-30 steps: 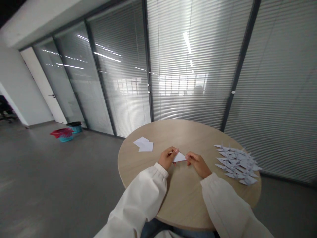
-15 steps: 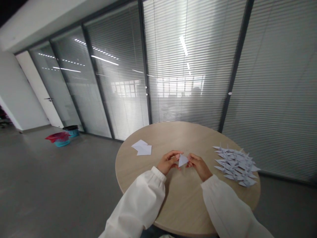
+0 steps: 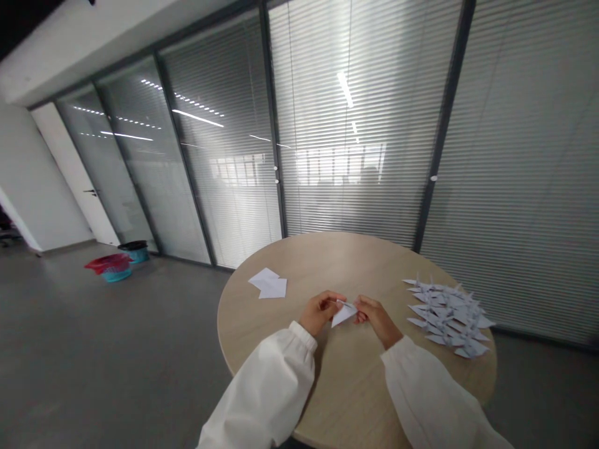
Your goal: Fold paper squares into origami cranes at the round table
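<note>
A small folded white paper (image 3: pixel 344 313) is held between both hands above the middle of the round wooden table (image 3: pixel 346 386). My left hand (image 3: pixel 321 310) pinches its left side with thumb and fingers. At its right corner, my right hand (image 3: pixel 374 315) grips the paper with closed fingers. The paper is tilted, and a fold or gap shows along its upper edge. Loose square sheets of white paper (image 3: pixel 273 287) lie to the left of my hands. On the right, many folded paper cranes (image 3: pixel 449 318) sit close together in rows.
Behind the table runs a glass partition (image 3: pixel 355 187) with blinds and dark frames. A blue bin with a red liner (image 3: pixel 112 268) and another with a black liner (image 3: pixel 135 251) stand on the floor at left, near a white door (image 3: pixel 75 174).
The folded paper has turned and tilted in my hands, so its upper edge now shows a fold. My left fingers have shifted their hold; the view has moved slightly.
</note>
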Available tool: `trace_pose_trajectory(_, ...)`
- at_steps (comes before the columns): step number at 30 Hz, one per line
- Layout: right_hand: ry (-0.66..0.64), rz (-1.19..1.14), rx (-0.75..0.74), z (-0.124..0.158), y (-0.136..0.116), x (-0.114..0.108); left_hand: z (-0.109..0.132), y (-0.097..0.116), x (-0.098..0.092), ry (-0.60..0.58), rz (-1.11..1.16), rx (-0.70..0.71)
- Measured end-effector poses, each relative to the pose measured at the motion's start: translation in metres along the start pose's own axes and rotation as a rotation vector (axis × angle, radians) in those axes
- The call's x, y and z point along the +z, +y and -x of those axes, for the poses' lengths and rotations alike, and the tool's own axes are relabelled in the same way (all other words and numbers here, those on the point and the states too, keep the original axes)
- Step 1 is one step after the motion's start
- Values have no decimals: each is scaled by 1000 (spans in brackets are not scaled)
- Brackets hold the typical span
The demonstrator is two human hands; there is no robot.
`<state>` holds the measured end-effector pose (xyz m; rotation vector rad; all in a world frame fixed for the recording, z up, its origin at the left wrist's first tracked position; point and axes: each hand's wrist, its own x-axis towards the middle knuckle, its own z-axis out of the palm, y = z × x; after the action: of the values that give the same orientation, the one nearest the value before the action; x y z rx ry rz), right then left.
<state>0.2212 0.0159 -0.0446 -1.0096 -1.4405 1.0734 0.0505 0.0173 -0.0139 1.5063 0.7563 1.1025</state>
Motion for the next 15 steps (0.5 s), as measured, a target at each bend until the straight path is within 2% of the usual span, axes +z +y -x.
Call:
trace_pose_trajectory(8, -6, 61, -70, 8, -11, 1, -4, -2, -1, 151, -35, -22)
trace_pose_trajectory(15, -31, 85, -73, 12, -25, 5, -4, 1, -1, 183, -90, 22)
